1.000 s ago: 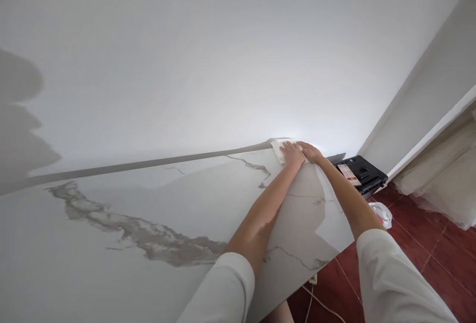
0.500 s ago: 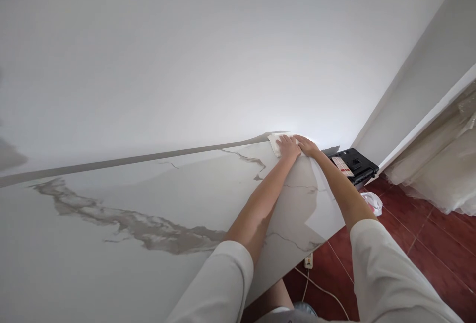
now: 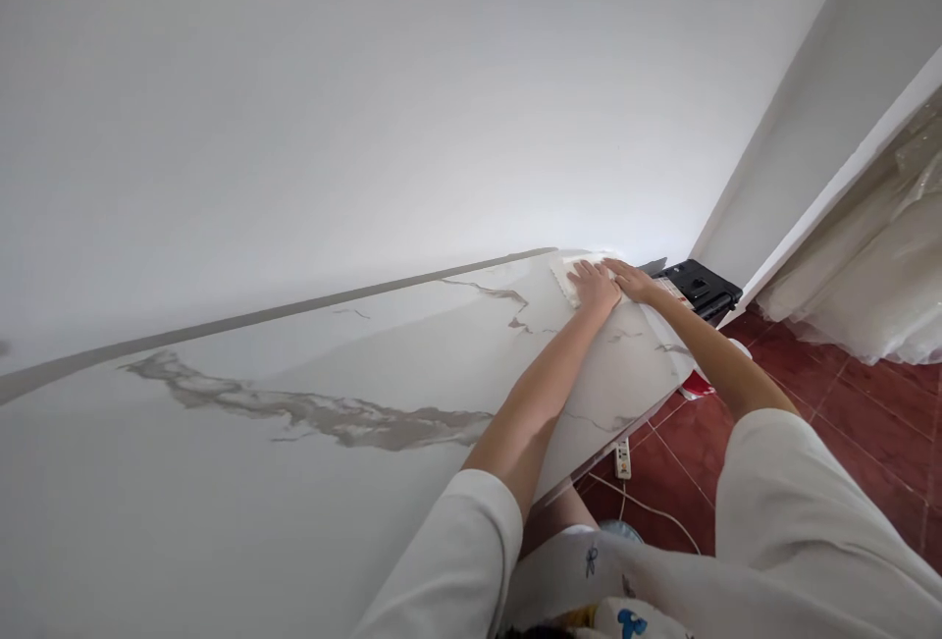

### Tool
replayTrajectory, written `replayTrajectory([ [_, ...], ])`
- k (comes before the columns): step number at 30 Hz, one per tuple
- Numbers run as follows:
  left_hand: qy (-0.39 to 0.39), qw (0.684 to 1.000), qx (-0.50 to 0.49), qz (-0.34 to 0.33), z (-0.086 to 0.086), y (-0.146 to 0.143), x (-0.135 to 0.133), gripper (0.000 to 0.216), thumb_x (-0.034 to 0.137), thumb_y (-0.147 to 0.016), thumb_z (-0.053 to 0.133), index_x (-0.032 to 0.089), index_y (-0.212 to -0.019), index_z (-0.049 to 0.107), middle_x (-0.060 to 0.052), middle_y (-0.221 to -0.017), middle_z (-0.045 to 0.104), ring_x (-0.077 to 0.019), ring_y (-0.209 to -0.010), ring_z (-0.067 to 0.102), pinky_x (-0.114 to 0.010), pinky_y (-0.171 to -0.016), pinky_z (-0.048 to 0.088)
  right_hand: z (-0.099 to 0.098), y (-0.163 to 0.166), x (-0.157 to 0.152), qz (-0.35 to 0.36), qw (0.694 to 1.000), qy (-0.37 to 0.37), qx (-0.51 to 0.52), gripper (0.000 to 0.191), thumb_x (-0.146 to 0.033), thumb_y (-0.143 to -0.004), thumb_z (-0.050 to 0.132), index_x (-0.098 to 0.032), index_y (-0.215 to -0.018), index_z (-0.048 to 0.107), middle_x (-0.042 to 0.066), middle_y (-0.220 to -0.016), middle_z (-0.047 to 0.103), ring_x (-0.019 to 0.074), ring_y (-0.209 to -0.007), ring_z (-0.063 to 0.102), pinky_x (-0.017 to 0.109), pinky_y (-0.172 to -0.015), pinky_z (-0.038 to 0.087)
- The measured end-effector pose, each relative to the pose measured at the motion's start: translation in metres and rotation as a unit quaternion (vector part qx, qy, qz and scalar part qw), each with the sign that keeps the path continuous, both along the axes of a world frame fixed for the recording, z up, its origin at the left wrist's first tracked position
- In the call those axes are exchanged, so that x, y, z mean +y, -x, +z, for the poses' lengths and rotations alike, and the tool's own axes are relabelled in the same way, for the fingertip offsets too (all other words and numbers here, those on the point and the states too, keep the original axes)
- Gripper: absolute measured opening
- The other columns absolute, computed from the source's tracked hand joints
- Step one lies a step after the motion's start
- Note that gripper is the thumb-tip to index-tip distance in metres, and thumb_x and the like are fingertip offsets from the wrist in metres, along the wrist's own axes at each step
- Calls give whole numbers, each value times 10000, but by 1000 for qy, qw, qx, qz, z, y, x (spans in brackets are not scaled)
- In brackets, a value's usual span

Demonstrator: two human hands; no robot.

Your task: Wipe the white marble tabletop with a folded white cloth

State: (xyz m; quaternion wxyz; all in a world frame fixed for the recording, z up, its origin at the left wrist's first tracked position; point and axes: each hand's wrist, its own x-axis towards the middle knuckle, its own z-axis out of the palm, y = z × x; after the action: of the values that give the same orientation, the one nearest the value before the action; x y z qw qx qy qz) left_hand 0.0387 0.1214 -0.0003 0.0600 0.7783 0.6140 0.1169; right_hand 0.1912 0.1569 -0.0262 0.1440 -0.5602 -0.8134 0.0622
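Observation:
A white cloth (image 3: 568, 273) lies flat at the far right corner of a white marble-look table (image 3: 242, 482) with grey veins. My left hand (image 3: 595, 286) presses on the cloth with its fingers stretched flat. My right hand (image 3: 634, 280) rests just beside it to the right, fingers also flat, touching the cloth's edge and the tabletop. Both arms reach forward in white sleeves.
A white wall (image 3: 368, 99) runs along the table's far edge. A black device (image 3: 701, 284) stands beyond the table's right end. Dark red floor tiles (image 3: 824, 394), a white power strip (image 3: 623, 460) with its cable, and clear plastic sheeting (image 3: 875, 276) lie to the right.
Both hands stay pressed on the cloth at the table's corner. The camera has tilted and shifted, so the hands sit slightly higher and more of the floor and my clothing shows.

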Motion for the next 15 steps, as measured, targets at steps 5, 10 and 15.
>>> replayTrajectory([
  [5,-14,999,-11,-46,-2,-9,-51,599,345,-947,338,55,-1470,365,-254,-1553,295,-396,-1449,238,-587,-1127,241,-3,-15,-59,-8,1000,-18,7,562,-343,-940,275,-178,-1452,438,48,-1544,407,206,-1452,315,411,-1235,215],
  [10,-18,996,-5,-91,-2,1,-97,626,368,-940,365,36,-1471,344,-278,-1547,285,-408,-1447,233,-599,-1121,241,-2,-5,-119,-41,998,-36,21,547,-304,-931,296,-161,-1429,472,60,-1519,441,227,-1440,340,444,-1228,241],
  [15,17,994,31,-104,5,34,-131,614,358,-951,336,42,-1477,333,-273,-1561,260,-408,-1454,219,-599,-1120,251,-4,32,-162,-53,997,-62,16,531,-281,-930,320,-173,-1424,481,67,-1481,493,261,-1420,377,479,-1211,278],
])
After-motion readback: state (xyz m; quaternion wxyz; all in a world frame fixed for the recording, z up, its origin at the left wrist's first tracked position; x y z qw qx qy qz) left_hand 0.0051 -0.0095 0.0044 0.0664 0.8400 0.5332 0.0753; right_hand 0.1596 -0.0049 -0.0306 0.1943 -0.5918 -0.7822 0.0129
